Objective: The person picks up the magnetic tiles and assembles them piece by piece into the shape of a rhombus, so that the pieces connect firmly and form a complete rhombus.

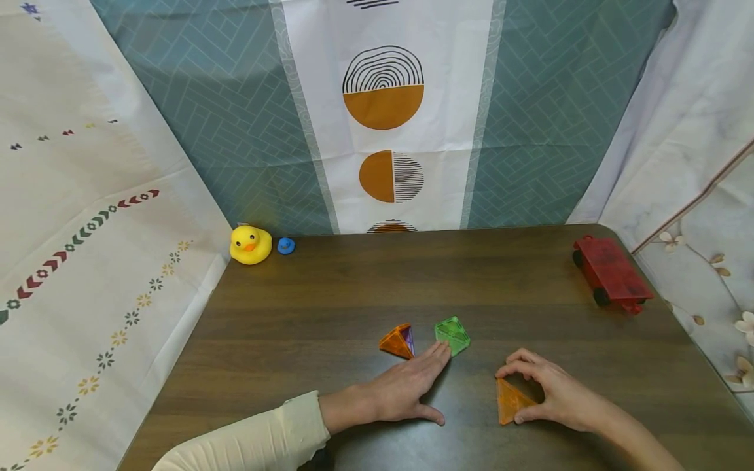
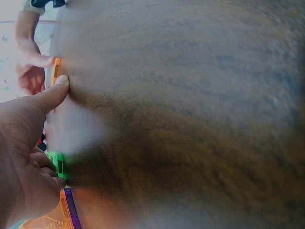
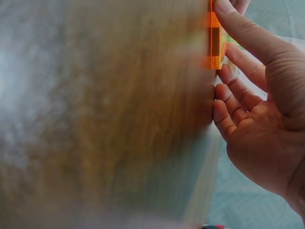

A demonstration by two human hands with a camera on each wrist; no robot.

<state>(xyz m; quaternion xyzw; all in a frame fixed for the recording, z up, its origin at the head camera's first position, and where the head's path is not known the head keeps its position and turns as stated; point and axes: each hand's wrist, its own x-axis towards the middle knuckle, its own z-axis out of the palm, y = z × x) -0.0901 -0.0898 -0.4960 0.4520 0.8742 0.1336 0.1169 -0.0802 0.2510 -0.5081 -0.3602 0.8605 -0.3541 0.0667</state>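
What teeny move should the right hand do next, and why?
Maybe the right hand should slide the orange triangle a little toward the green piece. It pinches the triangle, the left hand has its fingertips at the green piece's near edge, and bare table lies between those two pieces.

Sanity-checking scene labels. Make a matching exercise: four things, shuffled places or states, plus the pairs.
1. Triangle
2. Green piece
3. Wagon
4. Yellow duck

A. Far left corner of table
B. At fingertips of left grip
C. Far right of table
D. Pinched in right grip

Pairs: 1-D, 2-B, 3-C, 4-A
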